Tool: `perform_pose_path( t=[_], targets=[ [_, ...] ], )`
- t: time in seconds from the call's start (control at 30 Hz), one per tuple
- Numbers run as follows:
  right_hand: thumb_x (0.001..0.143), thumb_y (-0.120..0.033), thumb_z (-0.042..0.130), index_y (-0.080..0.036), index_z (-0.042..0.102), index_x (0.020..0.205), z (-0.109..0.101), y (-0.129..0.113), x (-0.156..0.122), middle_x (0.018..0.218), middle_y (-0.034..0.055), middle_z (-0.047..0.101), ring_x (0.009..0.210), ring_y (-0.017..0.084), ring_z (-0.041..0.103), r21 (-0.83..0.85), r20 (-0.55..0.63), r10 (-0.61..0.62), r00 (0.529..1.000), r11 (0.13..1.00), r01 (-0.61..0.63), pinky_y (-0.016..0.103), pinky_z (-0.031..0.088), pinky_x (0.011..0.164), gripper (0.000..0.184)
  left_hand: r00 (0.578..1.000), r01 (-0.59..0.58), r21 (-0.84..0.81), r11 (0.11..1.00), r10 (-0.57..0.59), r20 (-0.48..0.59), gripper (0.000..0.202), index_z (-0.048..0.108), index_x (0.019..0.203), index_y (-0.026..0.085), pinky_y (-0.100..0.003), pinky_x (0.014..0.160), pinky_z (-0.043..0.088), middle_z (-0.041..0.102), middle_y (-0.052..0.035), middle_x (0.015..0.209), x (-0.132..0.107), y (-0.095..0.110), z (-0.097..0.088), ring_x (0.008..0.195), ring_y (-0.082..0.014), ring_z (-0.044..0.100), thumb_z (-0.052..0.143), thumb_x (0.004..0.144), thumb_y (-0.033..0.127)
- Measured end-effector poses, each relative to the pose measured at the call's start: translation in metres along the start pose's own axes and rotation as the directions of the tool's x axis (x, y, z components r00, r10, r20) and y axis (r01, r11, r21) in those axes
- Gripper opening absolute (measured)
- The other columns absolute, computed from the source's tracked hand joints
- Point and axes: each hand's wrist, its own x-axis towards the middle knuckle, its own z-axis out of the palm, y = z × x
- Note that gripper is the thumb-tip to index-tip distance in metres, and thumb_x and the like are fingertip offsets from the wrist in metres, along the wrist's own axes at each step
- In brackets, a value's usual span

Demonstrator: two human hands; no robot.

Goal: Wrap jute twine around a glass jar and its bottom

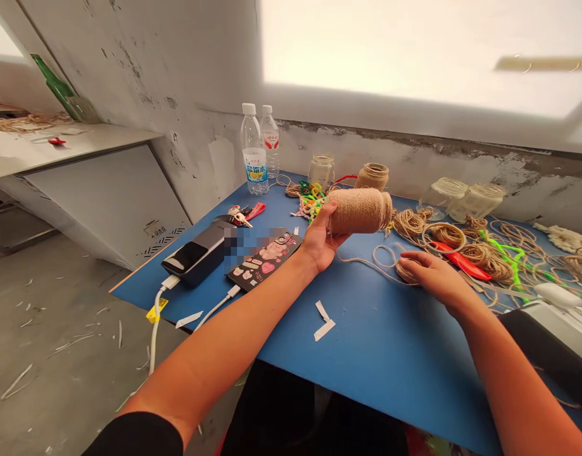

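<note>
My left hand is wrapped round the base of a jar covered in brown twine. The jar lies tilted on its side above the blue table, its neck pointing right. A loose strand of twine runs from below the jar, loops, and leads to a small twine bundle. My right hand closes over that bundle close to the tabletop; its thumb is hidden.
Behind stand another twine-wrapped jar, clear glass jars and two plastic bottles. Twine coils and red-handled scissors lie right. A phone, power bank and keys lie left; paper scraps in front.
</note>
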Motion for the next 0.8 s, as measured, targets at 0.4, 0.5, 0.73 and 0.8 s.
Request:
perform_pose_path(
  t=[0.4, 0.5, 0.73, 0.8],
  targets=[
    [0.086, -0.047, 0.066, -0.026, 0.075, 0.111, 0.029, -0.061, -0.059, 0.147, 0.0059, 0.056, 0.133, 0.032, 0.053, 0.369, 0.638, -0.289, 0.714, 0.928, 0.046, 0.041, 0.046, 0.105, 0.034, 0.998, -0.057, 0.003, 0.998, 0.057, 0.013, 0.022, 0.067, 0.099, 0.019, -0.028, 0.081, 0.052, 0.067, -0.0014, 0.098, 0.002, 0.004, -0.001, 0.087, -0.0144, 0.062, 0.07, 0.08, 0.031],
    [0.084, -0.047, 0.07, -0.023, 0.079, 0.096, 0.023, -0.065, -0.061, 0.118, 0.0084, 0.075, 0.112, 0.029, 0.067, 0.43, 0.757, -0.336, 0.561, 0.902, -0.039, 0.039, 0.053, 0.094, 0.028, 0.998, -0.068, 0.035, 0.997, 0.068, 0.004, 0.028, 0.066, 0.1, 0.019, -0.028, 0.082, 0.052, 0.067, -0.0016, 0.099, 0.003, 0.003, -0.002, 0.09, -0.0153, 0.061, 0.074, 0.077, 0.034],
    [0.074, -0.051, 0.077, -0.029, 0.066, 0.104, 0.008, -0.046, -0.029, 0.108, 0.004, 0.07, 0.112, 0.026, 0.062, 0.604, -0.083, -0.088, 0.993, 0.788, 0.12, 0.044, 0.047, 0.1, 0.039, 0.999, -0.049, 0.175, 0.983, 0.053, -0.014, 0.066, 0.051, 0.13, 0.02, -0.032, 0.09, 0.051, 0.066, -0.0071, 0.117, -0.003, -0.004, 0.0, 0.109, -0.0209, 0.061, 0.079, 0.071, 0.029],
    [0.069, -0.052, 0.08, -0.03, 0.057, 0.121, 0.009, -0.044, -0.026, 0.132, 0.0075, 0.06, 0.131, 0.03, 0.05, 0.566, -0.035, -0.105, 0.994, 0.818, 0.106, 0.048, 0.038, 0.111, 0.061, 0.998, -0.069, 0.239, 0.969, 0.067, 0.015, 0.089, 0.037, 0.143, 0.02, -0.034, 0.098, 0.047, 0.064, -0.0092, 0.123, -0.008, -0.007, 0.003, 0.116, -0.0224, 0.06, 0.083, 0.066, 0.027]
  ],
)
